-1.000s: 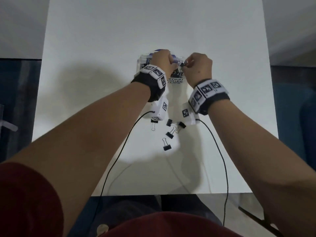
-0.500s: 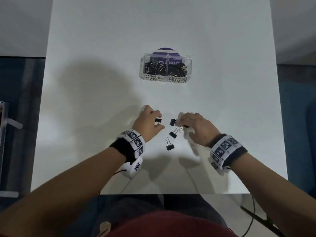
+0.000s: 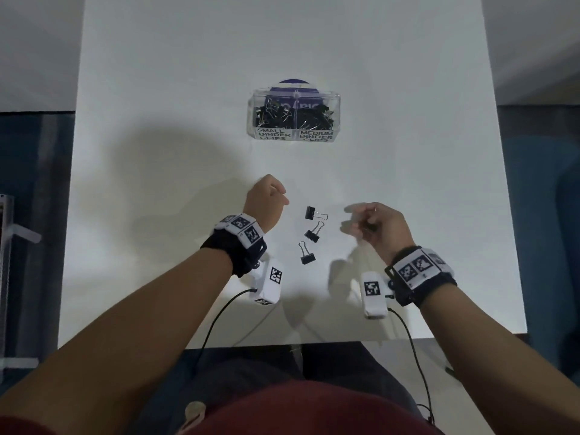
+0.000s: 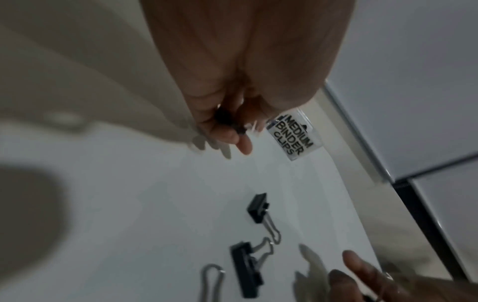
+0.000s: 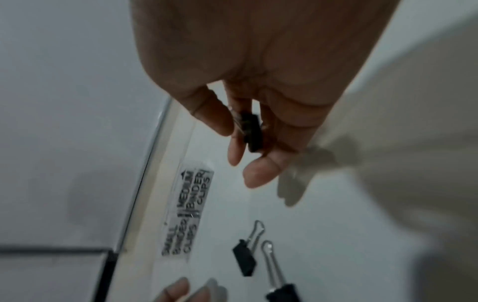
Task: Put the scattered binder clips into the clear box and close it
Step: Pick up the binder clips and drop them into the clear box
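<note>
Three binder clips [image 3: 310, 235] are seen lying loose on the white table [image 3: 157, 152], between the two hands. A small black clip [image 4: 229, 120] is pinched in the curled fingers of the left hand [image 3: 265, 204], held above the table. Another black clip [image 5: 252, 132] is gripped between the thumb and fingers of the right hand [image 3: 381, 229]. The clear box [image 3: 293, 113] is placed farther back on the table, well apart from both hands, with many clips seen in its two labelled compartments.
</note>
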`<state>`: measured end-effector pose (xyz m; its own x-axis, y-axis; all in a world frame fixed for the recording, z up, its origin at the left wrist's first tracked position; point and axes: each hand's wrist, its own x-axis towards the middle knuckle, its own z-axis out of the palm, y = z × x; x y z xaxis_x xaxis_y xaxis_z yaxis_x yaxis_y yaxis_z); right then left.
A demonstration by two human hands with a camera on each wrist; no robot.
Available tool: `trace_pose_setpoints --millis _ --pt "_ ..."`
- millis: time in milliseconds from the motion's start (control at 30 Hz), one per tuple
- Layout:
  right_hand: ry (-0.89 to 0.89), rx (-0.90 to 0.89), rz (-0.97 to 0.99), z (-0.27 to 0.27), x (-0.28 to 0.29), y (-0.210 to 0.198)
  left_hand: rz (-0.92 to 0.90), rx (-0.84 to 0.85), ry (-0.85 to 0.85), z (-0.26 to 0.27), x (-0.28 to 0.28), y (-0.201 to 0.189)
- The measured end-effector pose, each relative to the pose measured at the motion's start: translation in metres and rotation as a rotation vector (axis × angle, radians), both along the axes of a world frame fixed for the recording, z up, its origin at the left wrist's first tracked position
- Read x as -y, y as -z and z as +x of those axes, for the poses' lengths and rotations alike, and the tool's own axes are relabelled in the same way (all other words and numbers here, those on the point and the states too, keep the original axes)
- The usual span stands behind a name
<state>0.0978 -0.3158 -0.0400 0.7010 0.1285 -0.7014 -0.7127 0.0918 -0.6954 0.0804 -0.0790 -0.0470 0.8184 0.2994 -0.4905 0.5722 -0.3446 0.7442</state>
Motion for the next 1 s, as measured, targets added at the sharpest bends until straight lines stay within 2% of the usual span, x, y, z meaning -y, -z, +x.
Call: trace_pose_setpoints --millis 33,100,200,267,300,400,533,667,800,900,1000 --pt "0.015 -0.033 0.062 -0.002 -0.003 -0.005 -0.04 -0.016 -0.012 0.002 0.003 -0.001" --pt "-0.117 0.047 0.001 -0.007 -0.012 -0.011 -0.033 -0.004 0.063 0.004 0.011 -0.003" --pt "-0.492 0.376 -0.339 -0.015 -0.027 -0.017 0.161 0.036 0.419 0.004 0.019 -0.006" --pt "-0.74 0.544 -0.464 -0.021 -0.038 -0.012 0.319 0.024 0.683 0.003 0.021 -0.006" --pt "-0.85 0.612 -0.515 -0.023 -0.041 -0.007 0.365 0.022 0.761 0.002 0.02 -0.003" --pt "-1.097 0.713 -0.691 -0.025 -0.046 0.008 0.42 0.069 0.777 0.001 0.018 0.0" --pt "-1.135 0.749 -0.791 -0.025 -0.048 0.012 0.43 0.154 0.704 -0.005 0.013 0.002" --pt "-1.123 0.647 -0.799 -0.025 -0.039 0.016 0.193 0.129 0.395 -0.017 0.007 0.002" --pt "-0.71 0.374 -0.491 -0.019 -0.03 0.009 -0.087 0.028 0.155 -0.044 -0.001 0.004" --pt "-0.551 0.402 -0.531 0.005 -0.036 -0.01 -0.317 -0.035 0.141 -0.057 -0.002 0.0" --pt "-0.503 0.549 -0.583 0.053 -0.057 -0.033 -0.457 -0.085 0.099 -0.057 0.004 -0.004"
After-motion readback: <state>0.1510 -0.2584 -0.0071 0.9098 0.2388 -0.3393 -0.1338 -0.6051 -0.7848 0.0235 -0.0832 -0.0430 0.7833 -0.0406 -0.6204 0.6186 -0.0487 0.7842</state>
